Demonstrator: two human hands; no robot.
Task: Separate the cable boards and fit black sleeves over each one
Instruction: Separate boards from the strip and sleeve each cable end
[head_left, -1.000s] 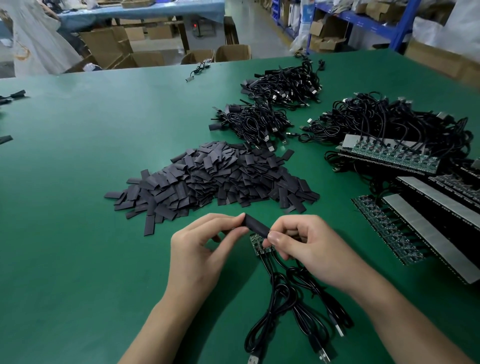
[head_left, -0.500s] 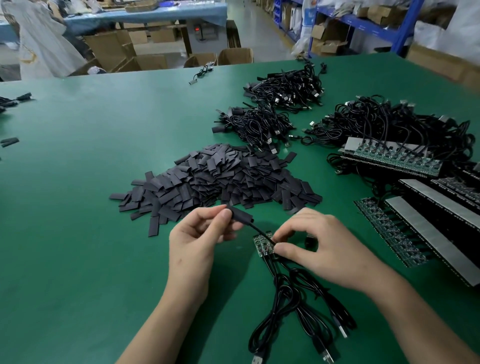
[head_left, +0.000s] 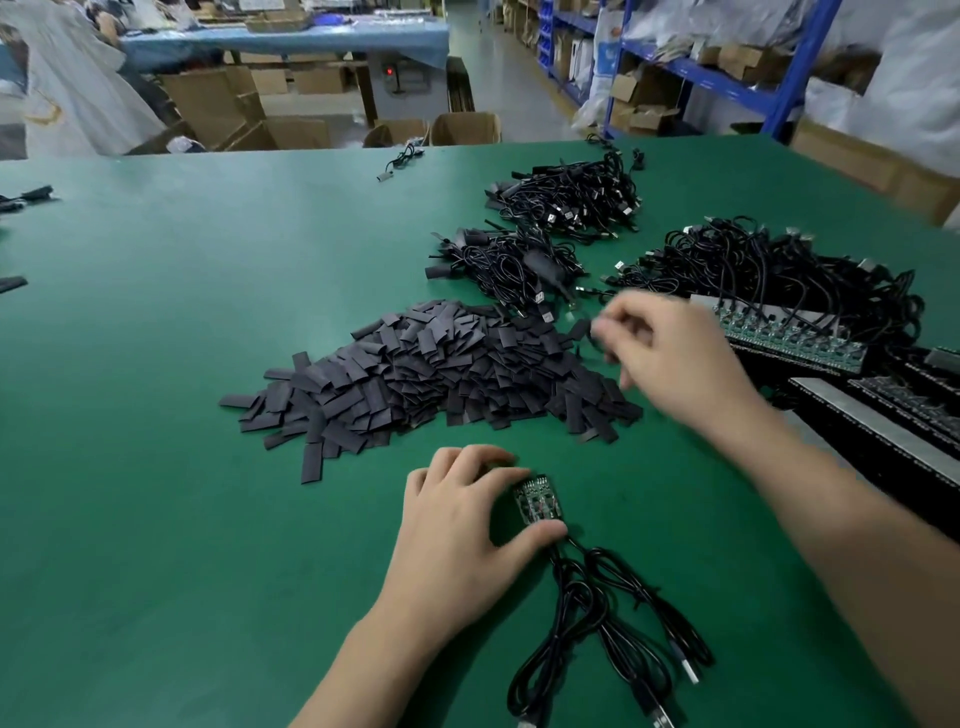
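My left hand (head_left: 462, 525) grips a small cluster of green cable boards (head_left: 538, 502) against the green table, fingers on the far side and thumb on the near side. Their black USB cables (head_left: 597, 629) trail toward me. My right hand (head_left: 675, 358) is blurred, raised over the right end of the heap of flat black sleeves (head_left: 426, 374). A dark sleeve-like piece (head_left: 580, 329) lies just beyond its fingertips. The blur hides whether that hand holds anything.
Two bundles of black sleeved cables (head_left: 509, 265) (head_left: 571, 200) lie behind the sleeve heap. A tangle of cables (head_left: 779, 270) with a strip of joined boards (head_left: 789, 335) fills the right side, with more board panels (head_left: 883, 431) nearer. Bare green table (head_left: 156, 467) spreads to the left.
The left hand pulled a sleeved board away, then came down onto the remaining boards. The right hand let go of those boards and swung up and right over the sleeve heap.
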